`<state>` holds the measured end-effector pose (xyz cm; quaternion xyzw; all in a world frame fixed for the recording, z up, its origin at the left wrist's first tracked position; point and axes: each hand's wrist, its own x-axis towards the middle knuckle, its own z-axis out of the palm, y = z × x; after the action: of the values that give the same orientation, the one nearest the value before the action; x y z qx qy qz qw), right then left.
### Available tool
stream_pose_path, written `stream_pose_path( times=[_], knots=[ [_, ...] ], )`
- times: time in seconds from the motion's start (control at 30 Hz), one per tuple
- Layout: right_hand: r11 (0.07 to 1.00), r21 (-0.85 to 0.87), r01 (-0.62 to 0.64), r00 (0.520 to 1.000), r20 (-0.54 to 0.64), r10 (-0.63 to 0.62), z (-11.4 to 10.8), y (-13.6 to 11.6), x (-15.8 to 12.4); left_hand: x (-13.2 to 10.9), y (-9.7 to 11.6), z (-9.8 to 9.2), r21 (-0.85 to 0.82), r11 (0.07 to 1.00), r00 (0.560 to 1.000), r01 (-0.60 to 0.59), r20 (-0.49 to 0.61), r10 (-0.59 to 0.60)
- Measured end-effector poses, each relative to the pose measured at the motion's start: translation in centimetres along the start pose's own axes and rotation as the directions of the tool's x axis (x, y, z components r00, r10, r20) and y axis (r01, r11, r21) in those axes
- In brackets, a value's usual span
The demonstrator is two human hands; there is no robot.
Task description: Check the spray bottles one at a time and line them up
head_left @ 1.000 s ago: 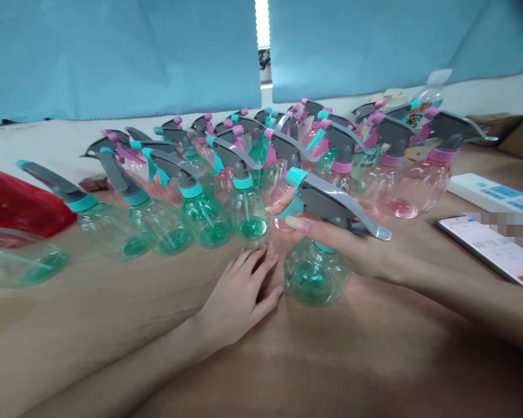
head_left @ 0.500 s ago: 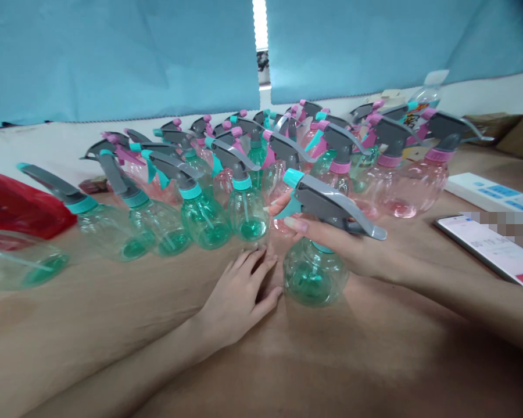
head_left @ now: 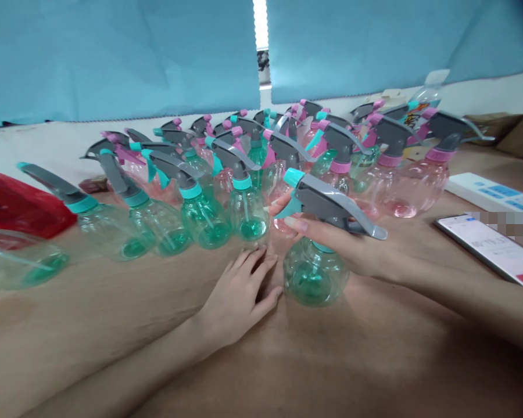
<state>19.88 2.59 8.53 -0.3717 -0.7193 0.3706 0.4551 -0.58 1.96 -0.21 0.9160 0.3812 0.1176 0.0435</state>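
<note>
Upright on the table stands a green spray bottle (head_left: pixel 316 278) with a grey and turquoise trigger head. My right hand (head_left: pixel 344 241) grips it around the neck, below the head, with the thumb in front and the fingers partly hidden behind. Just left of that bottle, my left hand (head_left: pixel 246 284) lies palm down on the table (head_left: pixel 148 342), fingers loosely spread and holding nothing. Behind my hands are several more spray bottles; a green one with a turquoise collar (head_left: pixel 248 223) is nearest to my left fingertips.
Pink spray bottles (head_left: pixel 401 191) stand at the back right. A phone (head_left: pixel 488 244) and a white box with blue markings (head_left: pixel 488 188) lie at the right. On the left are a red plastic bag (head_left: pixel 21 206) and a clear green bottle lying tilted (head_left: pixel 26 261). A blue sheet (head_left: pixel 122 58) hangs behind.
</note>
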Motion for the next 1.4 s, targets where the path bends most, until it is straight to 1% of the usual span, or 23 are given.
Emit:
stream_pose_path(
  times=[0.23, 0.4, 0.6, 0.8, 0.9, 1.03, 1.13, 1.27, 1.4],
  knots=[
    [0.997, 0.071, 0.022, 1.000, 0.000, -0.022, -0.08, 0.55, -0.18, 0.00, -0.01, 0.02, -0.011, 1.000, 1.000, 0.003, -0.005, -0.003],
    [0.998, 0.062, -0.007, 1.000, 0.001, 0.007, -0.18, 0.63, -0.28, -0.04, -0.07, 0.01, -0.007, 1.000, 1.000, -0.002, -0.002, 0.002],
    [0.996, 0.086, -0.024, 0.999, -0.045, 0.028, -0.12, 0.87, -0.42, 0.00, 0.07, -0.10, 0.006, 1.000, 1.000, 0.003, 0.016, -0.003],
    [0.995, 0.101, 0.006, 1.000, -0.012, -0.004, -0.12, 0.92, -0.39, 0.00, 0.03, -0.01, 0.008, 1.000, 1.000, 0.001, 0.007, -0.001],
    [0.997, 0.078, 0.010, 1.000, -0.010, -0.009, -0.17, 0.76, -0.43, -0.02, 0.03, 0.00, -0.001, 1.000, 1.000, -0.002, 0.003, 0.002],
    [0.999, 0.035, -0.025, 0.999, -0.027, 0.026, -0.13, 0.51, -0.41, -0.02, 0.04, -0.05, -0.015, 1.000, 1.000, 0.001, -0.001, -0.001],
    [0.997, 0.071, 0.016, 0.998, -0.061, -0.011, -0.09, 0.58, -0.30, 0.00, 0.04, -0.08, -0.011, 1.000, 1.000, -0.001, 0.003, 0.001],
    [1.000, 0.009, -0.004, 1.000, -0.006, 0.004, -0.25, 0.61, -0.22, 0.01, 0.04, -0.09, -0.021, 1.000, 1.000, -0.003, -0.003, 0.003],
    [1.000, -0.020, 0.015, 1.000, -0.010, -0.016, -0.38, 0.38, -0.18, -0.05, 0.01, -0.11, -0.018, 1.000, 1.000, -0.007, -0.010, 0.007]
  ],
)
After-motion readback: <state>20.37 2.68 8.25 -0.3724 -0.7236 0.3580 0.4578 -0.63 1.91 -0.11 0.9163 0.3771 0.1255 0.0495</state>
